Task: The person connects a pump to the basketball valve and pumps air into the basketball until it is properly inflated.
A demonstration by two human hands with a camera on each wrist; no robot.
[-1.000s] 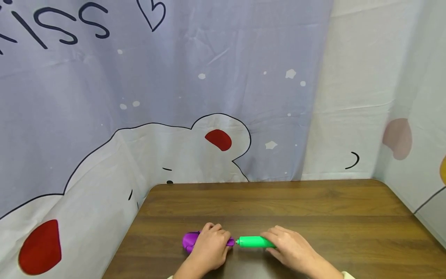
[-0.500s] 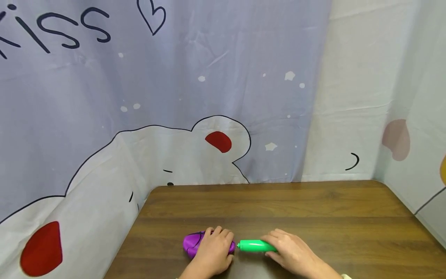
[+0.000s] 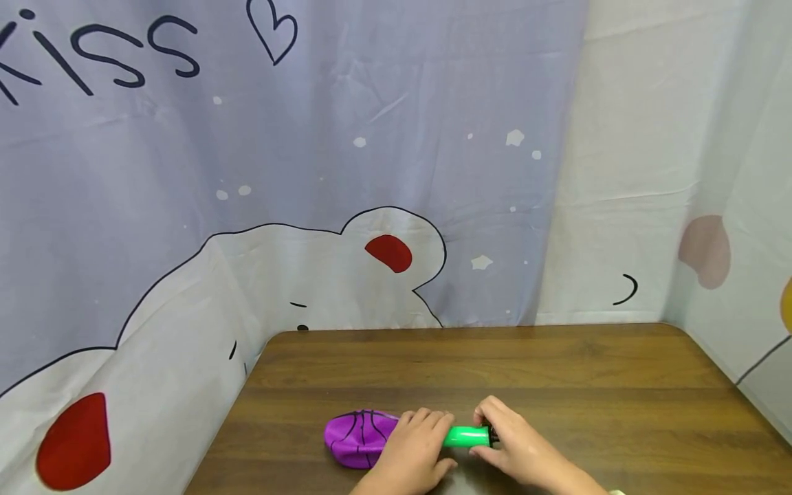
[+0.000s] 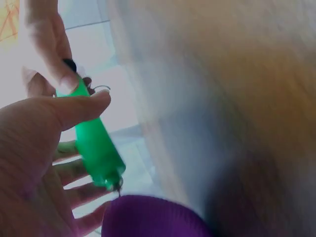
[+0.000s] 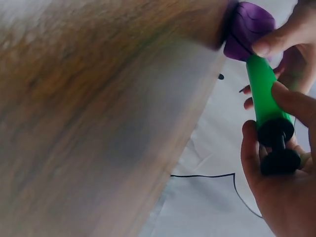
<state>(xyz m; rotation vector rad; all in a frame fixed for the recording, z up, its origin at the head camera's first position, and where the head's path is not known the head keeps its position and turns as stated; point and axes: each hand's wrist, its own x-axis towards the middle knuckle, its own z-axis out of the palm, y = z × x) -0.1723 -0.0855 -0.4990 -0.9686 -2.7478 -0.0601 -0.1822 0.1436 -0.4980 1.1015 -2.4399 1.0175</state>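
Note:
A soft, dented purple ball [image 3: 359, 440] with black lines lies on the table, left of both hands. Its edge also shows at the bottom of the left wrist view. A green hand pump [image 3: 467, 436] points at it, and the thin needle [image 4: 117, 188] meets the ball; how deep it sits cannot be seen. Around the pump's front part my left hand [image 3: 416, 447] holds on, thumb on one side and fingers on the other. My right hand [image 3: 516, 443] grips the rear of the barrel, near the black cap and plunger handle [image 5: 280, 162], which is partly pulled out.
The brown wooden table [image 3: 588, 371] extends behind and to the right of the hands. A printed cloth [image 3: 482, 192] hangs along its back edge, and more cloth hangs at both sides.
My left hand has shifted right, off the ball and onto the pump's front, so more of the ball shows. My right hand has slid back along the pump, baring its black end.

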